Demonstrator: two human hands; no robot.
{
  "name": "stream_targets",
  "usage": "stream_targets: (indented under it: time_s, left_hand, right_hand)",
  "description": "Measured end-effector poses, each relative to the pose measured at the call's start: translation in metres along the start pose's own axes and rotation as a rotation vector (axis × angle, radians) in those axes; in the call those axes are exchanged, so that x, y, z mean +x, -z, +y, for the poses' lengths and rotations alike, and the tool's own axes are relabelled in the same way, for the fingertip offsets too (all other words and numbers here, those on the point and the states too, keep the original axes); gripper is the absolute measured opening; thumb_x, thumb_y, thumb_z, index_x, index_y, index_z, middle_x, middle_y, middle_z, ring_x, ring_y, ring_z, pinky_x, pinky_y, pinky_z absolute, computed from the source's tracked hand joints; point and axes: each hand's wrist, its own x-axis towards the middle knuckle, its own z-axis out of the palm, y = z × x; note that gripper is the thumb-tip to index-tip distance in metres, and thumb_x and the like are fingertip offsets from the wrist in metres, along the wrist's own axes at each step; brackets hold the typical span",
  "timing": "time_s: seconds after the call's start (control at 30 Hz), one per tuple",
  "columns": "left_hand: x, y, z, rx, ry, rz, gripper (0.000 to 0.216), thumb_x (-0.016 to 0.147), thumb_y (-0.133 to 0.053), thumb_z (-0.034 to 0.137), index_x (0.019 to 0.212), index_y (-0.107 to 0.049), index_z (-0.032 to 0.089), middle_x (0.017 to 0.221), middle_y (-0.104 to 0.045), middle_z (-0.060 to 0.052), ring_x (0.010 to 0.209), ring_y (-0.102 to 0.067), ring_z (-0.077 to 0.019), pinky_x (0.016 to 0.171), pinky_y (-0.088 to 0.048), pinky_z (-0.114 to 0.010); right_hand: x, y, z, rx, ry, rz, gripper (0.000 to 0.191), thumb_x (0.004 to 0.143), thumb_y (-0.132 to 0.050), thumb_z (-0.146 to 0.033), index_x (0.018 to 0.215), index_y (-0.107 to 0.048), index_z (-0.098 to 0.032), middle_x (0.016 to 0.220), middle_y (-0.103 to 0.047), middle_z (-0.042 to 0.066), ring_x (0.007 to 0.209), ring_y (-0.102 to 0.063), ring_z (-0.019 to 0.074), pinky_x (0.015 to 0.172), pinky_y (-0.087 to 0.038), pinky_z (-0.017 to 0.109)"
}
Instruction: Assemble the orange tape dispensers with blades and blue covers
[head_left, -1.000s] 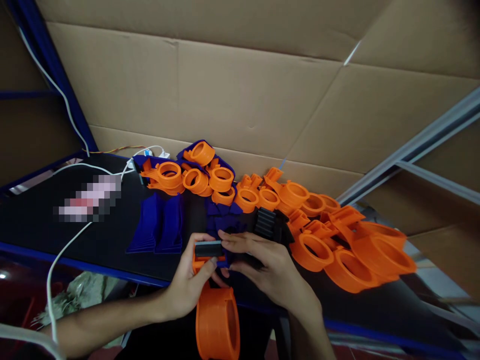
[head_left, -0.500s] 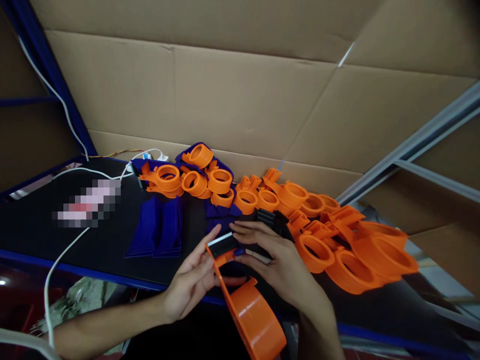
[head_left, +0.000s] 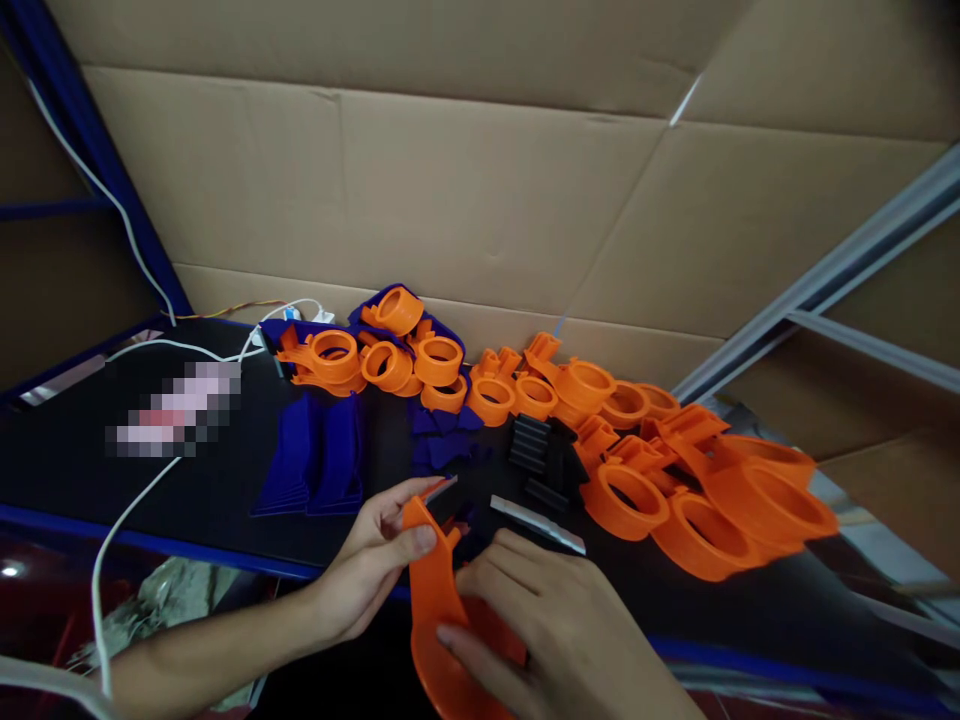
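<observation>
While stacked blue plates [head_left: 315, 455] sit near the worktop's [head_left: 217, 490] front edge, the left hand [head_left: 371, 565] pinches an orange tape dispenser frame [head_left: 429, 600] over that edge. The right hand [head_left: 547, 630] curls around its lower part, and an orange pile [head_left: 675, 500] lies to the right.

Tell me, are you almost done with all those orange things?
Not nearly, it seems. Done: no finished pile shows apart from the rest. In hand: the left hand and right hand grip one orange piece. Left: a big heap of orange rings, a blue stack, black ridged parts and a metal strip lie loose on the black table.
</observation>
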Motion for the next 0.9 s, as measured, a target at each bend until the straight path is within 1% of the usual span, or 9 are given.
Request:
stream_targets:
  time_s: [0.07, 0.17, 0.3, 0.4, 0.5, 0.57, 0.6, 0.73, 0.9]
  left_hand:
    - [0.000, 0.000, -0.001, -0.036, -0.010, -0.049, 0.052, 0.078, -0.080, 0.034, 0.126, -0.068, 0.018, 0.127, -0.070, -0.015, 0.115, -0.066, -0.0326, 0.108, -0.044, -0.049]
    - [0.002, -0.001, -0.001, -0.156, 0.021, -0.163, 0.058, 0.088, -0.062, 0.054, 0.132, -0.065, 0.015, 0.139, -0.062, -0.019, 0.123, -0.060, -0.0356, 0.109, -0.042, -0.052]
    - [0.004, 0.000, 0.000, -0.247, 0.047, -0.243, 0.053, 0.094, -0.053, 0.051, 0.137, -0.060, 0.020, 0.147, -0.056, -0.015, 0.138, -0.048, -0.0320, 0.116, -0.033, -0.049]
    - [0.006, 0.002, 0.000, -0.308, 0.109, -0.293, 0.056, 0.094, -0.051, 0.055, 0.136, -0.061, 0.019, 0.146, -0.057, -0.015, 0.138, -0.047, -0.0349, 0.113, -0.036, -0.053]
    - [0.011, 0.004, -0.001, -0.353, 0.161, -0.269, 0.055, 0.096, -0.047, 0.053, 0.133, -0.061, 0.015, 0.142, -0.060, -0.017, 0.134, -0.051, -0.0359, 0.110, -0.040, -0.056]
    - [0.015, 0.004, -0.002, -0.356, 0.209, -0.240, 0.054, 0.098, -0.044, 0.050, 0.132, -0.061, 0.013, 0.139, -0.061, -0.019, 0.129, -0.055, -0.0341, 0.107, -0.042, -0.056]
    - [0.017, 0.005, -0.003, -0.354, 0.234, -0.231, 0.054, 0.098, -0.043, 0.050, 0.130, -0.062, 0.012, 0.136, -0.062, -0.019, 0.124, -0.058, -0.0327, 0.105, -0.044, -0.056]
    - [0.019, 0.005, -0.006, -0.350, 0.276, -0.219, 0.057, 0.096, -0.044, 0.058, 0.117, -0.067, 0.010, 0.112, -0.070, -0.016, 0.095, -0.067, -0.0242, 0.092, -0.054, -0.047]
    - [0.014, 0.006, -0.008, -0.307, 0.267, -0.075, 0.053, 0.090, -0.058, 0.059, 0.108, -0.071, 0.010, 0.091, -0.073, -0.010, 0.079, -0.069, -0.0181, 0.074, -0.054, -0.027]
  right_hand:
    - [-0.001, 0.004, 0.004, 0.043, -0.018, 0.014, 0.012, 0.086, -0.072, -0.027, 0.078, -0.065, -0.023, 0.081, -0.071, 0.001, 0.073, -0.066, 0.0182, 0.060, -0.049, 0.027]
    - [0.000, 0.017, 0.014, 0.246, -0.054, 0.024, 0.009, 0.088, -0.071, -0.029, 0.082, -0.070, -0.023, 0.080, -0.072, 0.001, 0.072, -0.066, 0.0161, 0.061, -0.050, 0.024]
    - [0.008, 0.019, 0.030, 0.619, -0.126, 0.006, 0.020, 0.085, -0.075, -0.041, 0.084, -0.075, -0.021, 0.075, -0.072, 0.001, 0.066, -0.063, 0.0145, 0.062, -0.051, 0.024]
    - [0.017, 0.009, 0.040, 0.716, -0.220, -0.060, 0.030, 0.089, -0.068, -0.045, 0.080, -0.075, -0.018, 0.071, -0.072, 0.002, 0.063, -0.064, 0.0149, 0.059, -0.051, 0.023]
    - [0.033, 0.005, 0.049, 0.559, -0.339, 0.175, 0.041, 0.095, -0.058, -0.048, 0.069, -0.070, -0.018, 0.064, -0.069, 0.002, 0.059, -0.064, 0.0143, 0.056, -0.049, 0.022]
    - [0.050, 0.010, 0.055, 0.416, -0.348, 0.305, 0.046, 0.097, -0.053, -0.051, 0.069, -0.068, -0.018, 0.062, -0.067, 0.002, 0.057, -0.062, 0.0133, 0.054, -0.047, 0.022]
    - [0.061, 0.013, 0.057, 0.357, -0.319, 0.281, 0.046, 0.098, -0.050, -0.051, 0.072, -0.068, -0.018, 0.062, -0.066, 0.001, 0.056, -0.061, 0.0127, 0.054, -0.046, 0.022]
    - [0.118, 0.022, 0.055, 0.131, -0.157, -0.021, 0.044, 0.100, -0.050, -0.048, 0.073, -0.069, -0.018, 0.061, -0.065, 0.000, 0.055, -0.059, 0.0108, 0.054, -0.040, 0.022]
    - [0.176, 0.002, 0.031, -0.187, -0.001, -0.115, 0.044, 0.090, -0.062, -0.053, 0.062, -0.064, -0.019, 0.060, -0.065, 0.003, 0.058, -0.063, 0.0161, 0.057, -0.044, 0.027]
